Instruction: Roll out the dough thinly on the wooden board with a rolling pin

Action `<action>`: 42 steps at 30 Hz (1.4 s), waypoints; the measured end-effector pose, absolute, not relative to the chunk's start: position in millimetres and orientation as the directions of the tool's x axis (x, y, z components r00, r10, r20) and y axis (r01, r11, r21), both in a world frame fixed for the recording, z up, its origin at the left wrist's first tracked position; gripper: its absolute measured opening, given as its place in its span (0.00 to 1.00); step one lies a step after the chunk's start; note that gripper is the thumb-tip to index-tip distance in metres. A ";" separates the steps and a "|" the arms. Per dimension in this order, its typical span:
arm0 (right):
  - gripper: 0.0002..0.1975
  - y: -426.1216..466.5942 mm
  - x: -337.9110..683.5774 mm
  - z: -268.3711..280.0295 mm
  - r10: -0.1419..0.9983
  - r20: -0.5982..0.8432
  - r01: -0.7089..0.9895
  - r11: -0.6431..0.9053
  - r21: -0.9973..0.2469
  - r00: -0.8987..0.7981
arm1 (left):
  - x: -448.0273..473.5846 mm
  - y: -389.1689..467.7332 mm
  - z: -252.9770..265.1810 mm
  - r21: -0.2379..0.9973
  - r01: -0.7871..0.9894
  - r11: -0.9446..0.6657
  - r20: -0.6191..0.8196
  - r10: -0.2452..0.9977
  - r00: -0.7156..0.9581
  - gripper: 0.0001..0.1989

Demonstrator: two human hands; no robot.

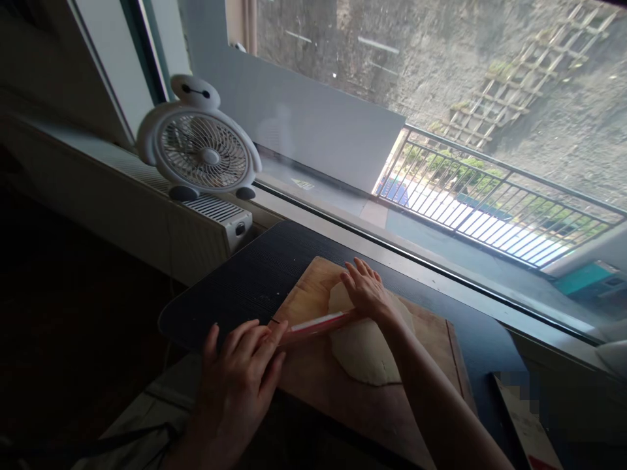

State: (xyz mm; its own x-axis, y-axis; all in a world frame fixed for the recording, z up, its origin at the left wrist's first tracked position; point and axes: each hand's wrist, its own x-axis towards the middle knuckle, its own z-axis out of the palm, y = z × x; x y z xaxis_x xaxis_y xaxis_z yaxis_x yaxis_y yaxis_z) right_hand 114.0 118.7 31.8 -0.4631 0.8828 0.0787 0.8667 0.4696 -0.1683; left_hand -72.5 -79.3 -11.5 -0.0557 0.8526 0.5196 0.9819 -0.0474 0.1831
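Note:
A flattened sheet of pale dough (pixel 367 356) lies on a wooden board (pixel 306 375). Across the dough's left part runs a thin rolling pin (pixel 316 324), with a white and red streak along it. My left hand (pixel 245 362) is at the pin's near-left end, fingers spread and slightly bent, the fingertips touching it. At the far end, my right hand (pixel 366 290) rests over the pin with its palm down and fingers stretched out above the dough. That end of the pin is hidden under the palm and wrist.
The board sits on a dark table (pixel 235 287) beside a large window. On a white radiator (pixel 206 209) at the left stands a white figure-shaped fan (pixel 206 153). A flat light-coloured item with a dark edge (pixel 526 418) lies at the lower right, partly blurred out.

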 end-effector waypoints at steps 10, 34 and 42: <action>0.27 -2.1 204.2 -6.1 0.795 0.201 0.800 0.595 -0.079 -0.572 | -64.9 -74.6 -14.9 0.193 0.962 -0.195 0.524 0.849 0.067 0.20; 0.17 21.8 280.6 -23.9 0.862 0.507 0.884 0.224 -0.410 0.016 | 74.4 96.3 47.5 0.223 0.939 -0.262 0.129 0.963 0.238 0.23; 0.17 5.4 284.5 -18.2 0.820 0.549 0.810 0.208 -0.548 0.160 | 83.5 48.4 8.5 0.126 0.973 -0.191 0.127 0.976 0.175 0.27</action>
State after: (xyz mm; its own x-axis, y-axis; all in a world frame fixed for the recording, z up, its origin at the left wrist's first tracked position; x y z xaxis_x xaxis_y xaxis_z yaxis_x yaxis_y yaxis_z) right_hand 284.5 5.4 -18.2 0.1603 0.8202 0.5491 0.8104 0.2082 -0.5476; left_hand 83.5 48.4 8.5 0.1751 0.9763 0.1273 0.9735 -0.1910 0.1259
